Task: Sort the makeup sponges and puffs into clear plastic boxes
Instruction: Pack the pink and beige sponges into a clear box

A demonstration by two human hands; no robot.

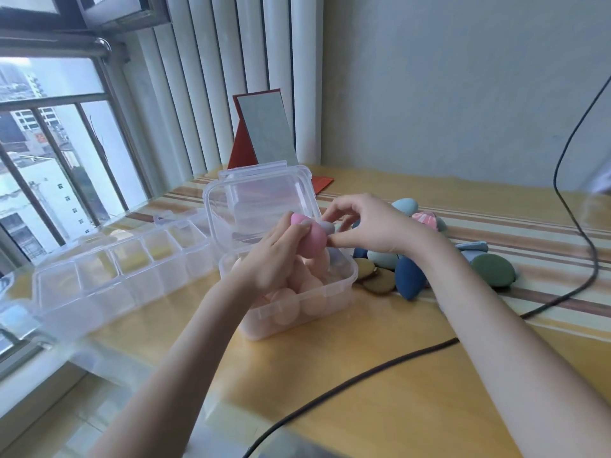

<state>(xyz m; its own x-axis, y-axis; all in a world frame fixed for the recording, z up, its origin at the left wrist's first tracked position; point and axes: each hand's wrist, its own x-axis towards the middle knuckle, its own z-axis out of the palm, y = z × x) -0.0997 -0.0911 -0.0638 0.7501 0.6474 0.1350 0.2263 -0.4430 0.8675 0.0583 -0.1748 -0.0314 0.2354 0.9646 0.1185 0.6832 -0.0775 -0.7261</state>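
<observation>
Sponges, peach ones (291, 300), already fill the near box (344, 282) on the table (380, 375). Above them the left hand (274, 259) grips a pink sponge (310, 238); best to lower it into a gap and let go low, so nothing rolls out. Touching its tip, the right hand (367, 226) is curled, perhaps pinching a grey piece (327, 227), though I cannot tell. Beyond lies the unsorted pile (429, 262), partly hidden by the right forearm. The left box's (115, 276) far cells are hard to read.
</observation>
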